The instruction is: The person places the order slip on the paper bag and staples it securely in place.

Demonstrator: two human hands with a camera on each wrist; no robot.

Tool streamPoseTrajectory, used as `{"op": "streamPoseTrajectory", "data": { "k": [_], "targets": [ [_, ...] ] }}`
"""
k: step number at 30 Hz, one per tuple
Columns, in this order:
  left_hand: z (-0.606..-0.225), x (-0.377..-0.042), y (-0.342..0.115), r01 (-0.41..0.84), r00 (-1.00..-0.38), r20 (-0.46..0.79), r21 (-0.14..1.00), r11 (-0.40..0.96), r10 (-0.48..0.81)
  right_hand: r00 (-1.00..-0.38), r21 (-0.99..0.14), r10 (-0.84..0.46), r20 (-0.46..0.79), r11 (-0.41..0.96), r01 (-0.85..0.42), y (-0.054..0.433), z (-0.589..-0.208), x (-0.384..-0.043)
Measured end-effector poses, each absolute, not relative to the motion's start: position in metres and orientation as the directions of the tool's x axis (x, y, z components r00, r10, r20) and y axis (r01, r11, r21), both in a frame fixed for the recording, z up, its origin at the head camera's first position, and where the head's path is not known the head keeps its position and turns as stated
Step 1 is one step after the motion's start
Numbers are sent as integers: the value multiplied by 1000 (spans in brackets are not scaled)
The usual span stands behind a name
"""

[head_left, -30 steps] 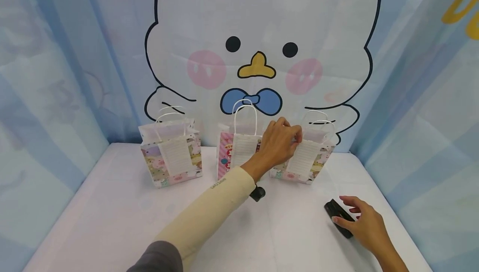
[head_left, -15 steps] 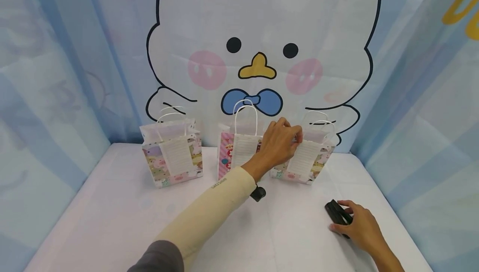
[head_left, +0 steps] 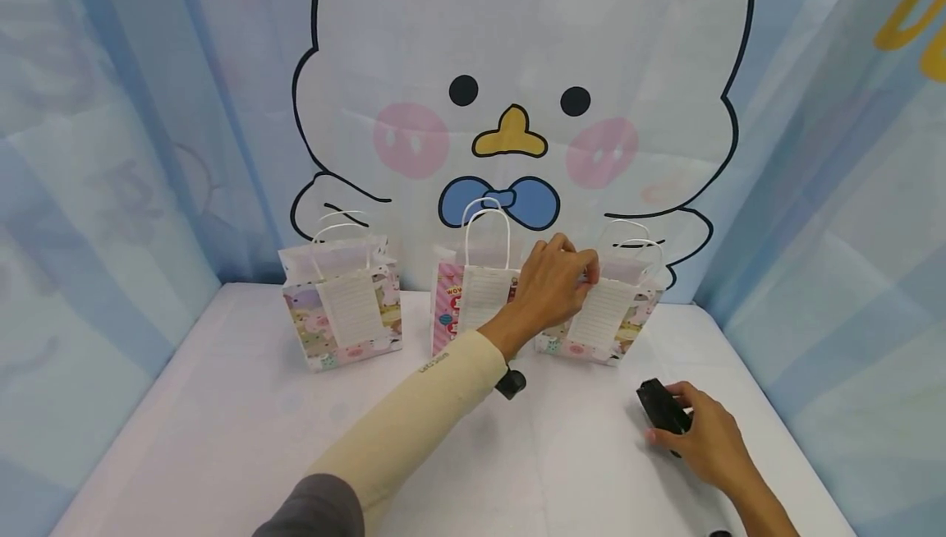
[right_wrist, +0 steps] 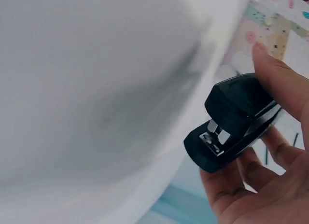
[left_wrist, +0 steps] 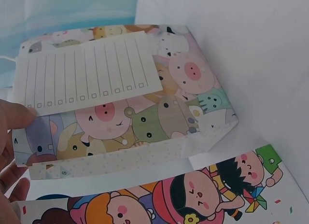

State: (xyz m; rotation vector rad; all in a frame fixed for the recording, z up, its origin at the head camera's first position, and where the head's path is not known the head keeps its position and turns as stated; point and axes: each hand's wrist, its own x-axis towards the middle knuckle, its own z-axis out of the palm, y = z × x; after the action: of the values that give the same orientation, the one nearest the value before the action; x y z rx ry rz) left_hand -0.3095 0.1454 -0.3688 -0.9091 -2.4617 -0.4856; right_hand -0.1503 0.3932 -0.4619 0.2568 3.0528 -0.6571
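My left hand (head_left: 554,282) pinches a lined paper sheet (left_wrist: 87,72) against the top edge of the right-hand paper gift bag (head_left: 634,328), which is printed with cartoon animals. In the left wrist view the thumb lies on the sheet's edge, with the other fingers behind the bag's rim. At the right side of the table, my right hand (head_left: 707,441) holds a black stapler (head_left: 661,406), thumb on one side and fingers on the other. The right wrist view shows the stapler's front end pointing away from the palm, its jaws slightly apart.
Two more gift bags stand along the table's back: a pink-sided one (head_left: 447,307) in the middle, partly behind my left arm, and an animal-print one (head_left: 301,319) at left. Each bears a lined sheet and white handles. A printed curtain (head_left: 636,44) hangs behind the white table (head_left: 222,438).
My right hand has closed its fingers round the stapler and raised it, moving it slightly away from me. My left hand stays in place at the bag.
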Motion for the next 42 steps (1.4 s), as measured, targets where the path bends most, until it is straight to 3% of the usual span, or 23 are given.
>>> {"op": "streamPoseTrajectory", "data": {
  "k": [10,16,24,35,42],
  "targets": [
    [-368,-310,145,674,-670,539,153,723,510,-951,-545,128,283,837,-50,359,-427,-154],
    [-368,-310,145,677,-670,537,159,719,513,-913,-595,120,390,789,-151,345,-404,-164],
    [-369,-310,145,674,-675,530,160,721,513,-865,-595,93,493,762,-257,335,-380,-184],
    [-369,-309,145,686,-663,546,168,708,513,-798,-639,33,601,620,-456,323,-358,-216],
    [-369,-308,144,692,-656,553,168,702,514,-817,-611,-4,577,662,-435,322,-356,-229]
  ]
}}
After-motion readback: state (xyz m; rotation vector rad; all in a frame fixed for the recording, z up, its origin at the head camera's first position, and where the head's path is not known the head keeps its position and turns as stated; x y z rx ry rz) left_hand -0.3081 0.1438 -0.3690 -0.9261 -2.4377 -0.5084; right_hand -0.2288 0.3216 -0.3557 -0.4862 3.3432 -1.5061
